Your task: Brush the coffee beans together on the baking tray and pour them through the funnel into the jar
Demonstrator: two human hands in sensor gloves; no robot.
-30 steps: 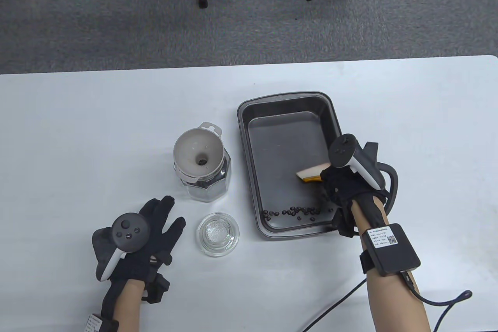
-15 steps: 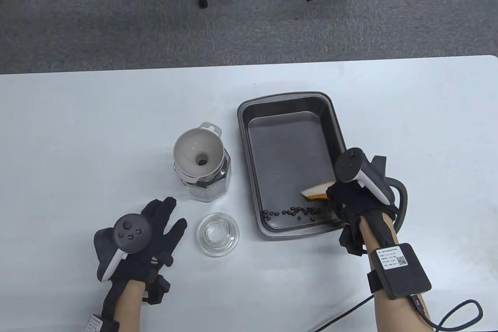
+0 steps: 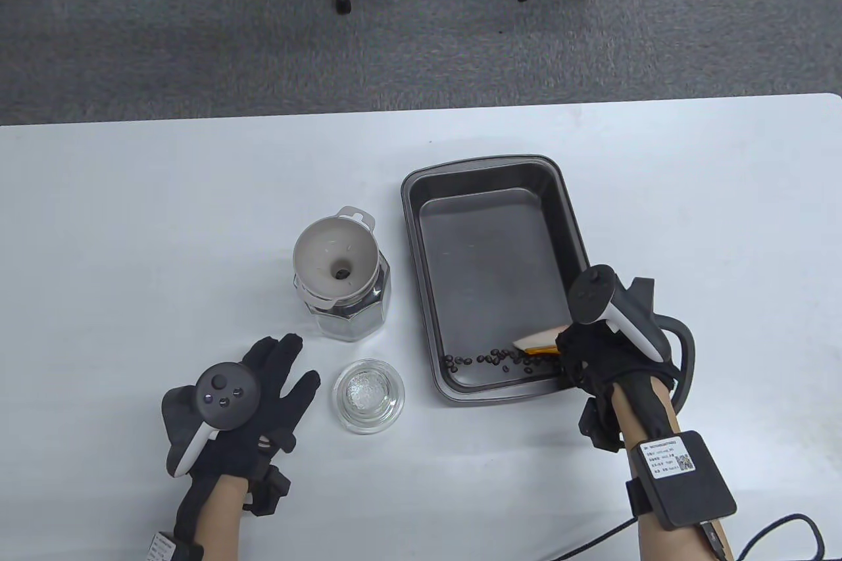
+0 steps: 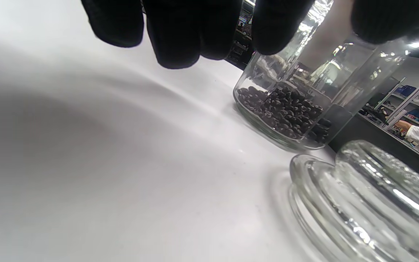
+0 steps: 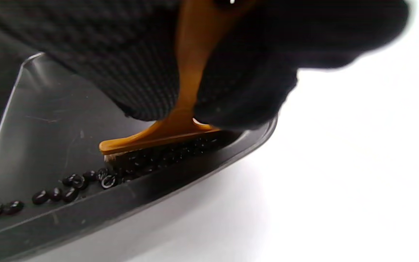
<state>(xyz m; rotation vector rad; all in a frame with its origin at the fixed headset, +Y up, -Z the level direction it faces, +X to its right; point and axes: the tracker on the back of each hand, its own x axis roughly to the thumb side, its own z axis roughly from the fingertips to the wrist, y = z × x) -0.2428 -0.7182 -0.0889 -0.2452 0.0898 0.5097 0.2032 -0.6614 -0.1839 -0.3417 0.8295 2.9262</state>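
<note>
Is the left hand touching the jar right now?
Apart. The table view shows bare white table between the left hand fingertips and the jar; the hand lies flat beside the glass lid.

Orange brush [image 5: 180, 123], dark grey tray [image 3: 421, 271]

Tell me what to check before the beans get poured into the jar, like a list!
1. Beans gathered: not ok. The coffee beans lie in a strung-out row along the near wall of the baking tray.
2. Brush held: ok. The right hand grips the brush, bristles down among the beans.
3. Funnel in place: ok. The funnel sits upright in the jar.
4. Jar open: ok. The glass lid lies on the table beside it.
5. Room in jar: ok. Beans cover only its bottom.
6. Left hand free: ok. It rests on the table with fingers straight, holding nothing.
</note>
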